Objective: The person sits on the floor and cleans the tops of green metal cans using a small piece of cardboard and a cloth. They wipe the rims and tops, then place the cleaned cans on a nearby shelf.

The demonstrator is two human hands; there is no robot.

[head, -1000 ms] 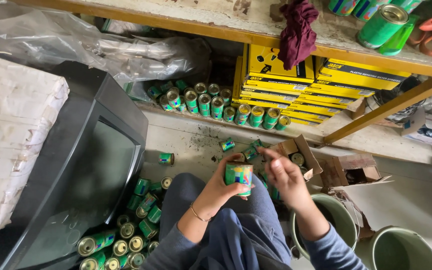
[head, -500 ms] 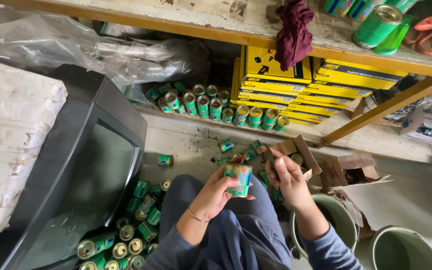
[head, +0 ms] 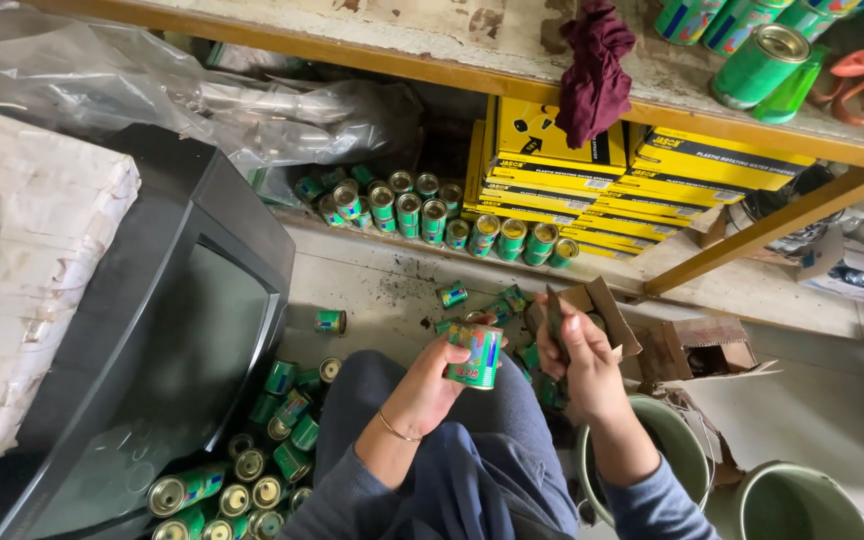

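Both hands sit slightly lower than 1 s ago. Left hand (head: pixel 430 385) grips green can (head: pixel 474 355) upright, w/ right hand (head: pixel 580 362) just beside it, closed round dark tool (head: pixel 556 322).

The dark tool (head: pixel 558 325) in the right hand (head: pixel 582 365) is too blurred to identify.

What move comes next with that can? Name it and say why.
Probably bring the tool in the right hand onto the top rim of the can. The left hand holds the can upright, and the tool's tip hangs just beside it, not yet touching.
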